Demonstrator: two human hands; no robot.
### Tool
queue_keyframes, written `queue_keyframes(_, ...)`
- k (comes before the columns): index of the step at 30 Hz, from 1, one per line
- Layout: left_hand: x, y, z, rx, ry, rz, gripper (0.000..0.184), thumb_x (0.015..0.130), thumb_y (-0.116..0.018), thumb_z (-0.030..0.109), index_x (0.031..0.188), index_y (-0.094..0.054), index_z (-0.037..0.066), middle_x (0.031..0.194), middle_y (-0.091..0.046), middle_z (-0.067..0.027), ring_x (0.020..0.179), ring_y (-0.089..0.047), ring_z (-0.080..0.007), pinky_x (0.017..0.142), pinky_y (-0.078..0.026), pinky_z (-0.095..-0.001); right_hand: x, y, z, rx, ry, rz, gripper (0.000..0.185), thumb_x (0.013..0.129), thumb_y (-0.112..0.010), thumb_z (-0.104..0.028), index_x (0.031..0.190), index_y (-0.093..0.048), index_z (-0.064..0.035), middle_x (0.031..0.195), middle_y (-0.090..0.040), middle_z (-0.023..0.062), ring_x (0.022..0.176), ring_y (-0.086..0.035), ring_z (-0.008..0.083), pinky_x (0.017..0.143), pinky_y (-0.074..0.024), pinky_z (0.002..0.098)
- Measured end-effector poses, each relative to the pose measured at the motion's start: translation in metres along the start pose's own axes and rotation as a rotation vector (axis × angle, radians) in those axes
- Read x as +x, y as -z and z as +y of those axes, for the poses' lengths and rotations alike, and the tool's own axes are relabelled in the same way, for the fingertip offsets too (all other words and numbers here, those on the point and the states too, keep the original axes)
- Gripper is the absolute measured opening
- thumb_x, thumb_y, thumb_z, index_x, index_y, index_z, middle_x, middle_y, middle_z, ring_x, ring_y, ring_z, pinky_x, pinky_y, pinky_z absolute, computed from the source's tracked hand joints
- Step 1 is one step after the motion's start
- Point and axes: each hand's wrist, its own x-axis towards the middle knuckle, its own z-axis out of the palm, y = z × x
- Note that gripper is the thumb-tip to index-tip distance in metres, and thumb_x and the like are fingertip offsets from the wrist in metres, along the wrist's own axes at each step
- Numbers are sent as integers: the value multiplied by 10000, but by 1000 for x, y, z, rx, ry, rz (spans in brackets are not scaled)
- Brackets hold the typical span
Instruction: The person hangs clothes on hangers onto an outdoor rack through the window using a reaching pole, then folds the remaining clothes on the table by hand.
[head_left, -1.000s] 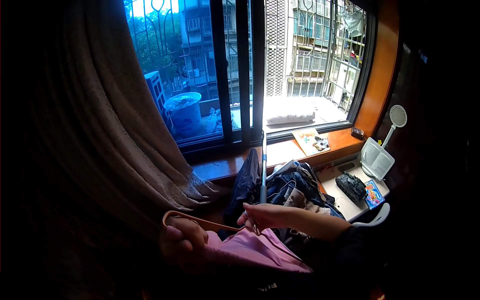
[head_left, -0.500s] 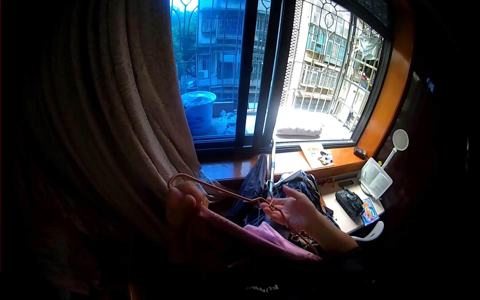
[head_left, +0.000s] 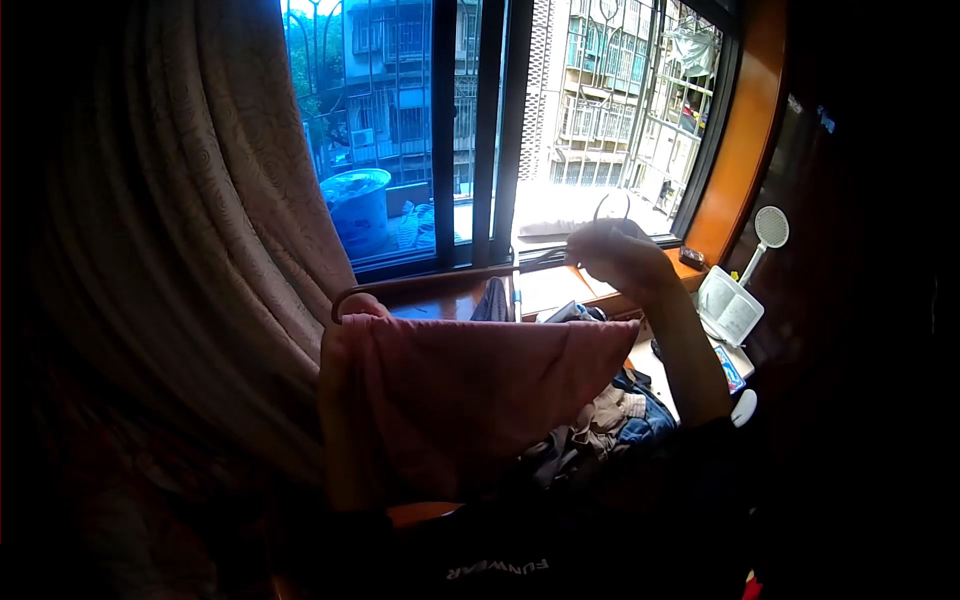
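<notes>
A copper-coloured clothes hanger point(head_left: 440, 279) slants across the middle of the view. Its left end curves round beside my left hand point(head_left: 361, 305), which is closed on the top corner of a pink garment point(head_left: 480, 370) and partly covered by it. The cloth hangs down in a broad sheet below the hanger. My right hand point(head_left: 617, 258) is raised in front of the bright window, its fingers closed on the hanger near the hook, which curves up above the knuckles. Shadow hides the lower part of the cloth.
A patterned curtain point(head_left: 220, 200) hangs at left beside the sliding window point(head_left: 440, 130). Piled clothes point(head_left: 610, 420) lie below the garment. To the right are a wooden window frame point(head_left: 735, 150), a white book-like panel point(head_left: 730, 305) and a racket-shaped white object point(head_left: 771, 228).
My right hand has risen and closed on the hanger near its hook; it was spread open under it. The pink garment is lifted and spread wider. The view has shifted right.
</notes>
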Motion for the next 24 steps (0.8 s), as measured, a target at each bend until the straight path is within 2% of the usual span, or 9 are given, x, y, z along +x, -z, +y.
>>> queue_keyframes(2,-12,14,-11,-58,-125,-113,379,825,-595,279,1051,-481,-2,1006,-565,-96,884,-577,-147,752,-487,-261,3,2,-12,-180,123,44,232,703,-619,-106,890,-612,31,771,-614,105,702,-585,170,621,-471,265)
queue_keyframes(4,-33,60,9,810,114,153,449,822,-592,278,1129,-454,-19,1062,-552,-121,921,-564,-153,793,-472,-286,6,-14,-20,-275,137,223,168,721,-618,-121,827,-635,8,661,-605,45,533,-538,86,479,-417,170)
queue_keyframes(10,-42,-25,-20,799,-92,617,369,813,-597,289,1018,-541,-12,995,-578,-100,871,-561,-130,753,-467,-264,24,-8,-24,-313,158,377,228,773,-616,-230,790,-647,-4,641,-568,16,468,-359,23,424,-241,168)
queue_keyframes(12,-40,-9,-9,797,-157,704,356,811,-598,291,996,-558,-10,982,-584,-96,861,-560,-126,745,-465,-260,21,-13,-26,-354,160,359,258,845,-530,-228,723,-625,-22,568,-507,-14,487,-389,24,446,-282,171)
queue_keyframes(14,-29,49,28,1030,42,179,185,801,-594,192,850,-586,14,803,-595,-45,759,-557,-115,670,-457,-257,17,-16,-23,-579,133,164,334,876,-477,-273,702,-610,-21,559,-504,-3,478,-399,42,446,-289,182)
queue_keyframes(17,30,1,13,1543,-347,319,123,805,-538,126,757,-554,15,660,-541,-37,655,-530,-125,587,-432,-275,15,-32,-10,-653,29,-257,414,898,-437,-282,611,-555,-8,549,-529,31,493,-473,77,462,-375,231)
queue_keyframes(18,54,14,9,1460,-461,277,142,817,-537,146,772,-558,13,692,-573,-73,642,-559,-169,591,-440,-284,13,-37,-3,-693,-113,-275,403,890,-464,-262,600,-547,5,549,-536,39,498,-481,80,472,-383,228)
queue_keyframes(19,78,1,10,1800,-614,378,210,827,-539,228,777,-568,26,698,-595,-101,637,-585,-242,602,-450,-310,11,-40,4,-623,-105,-342,393,884,-478,-255,601,-552,7,547,-536,41,501,-484,80,478,-389,228)
queue_keyframes(24,159,103,70,2155,-485,764,310,779,-563,345,804,-613,40,768,-631,-163,740,-614,-325,654,-466,-385,-20,-14,-8,-497,43,-221,298,858,-538,-245,716,-581,15,665,-576,47,613,-543,105,550,-437,227)
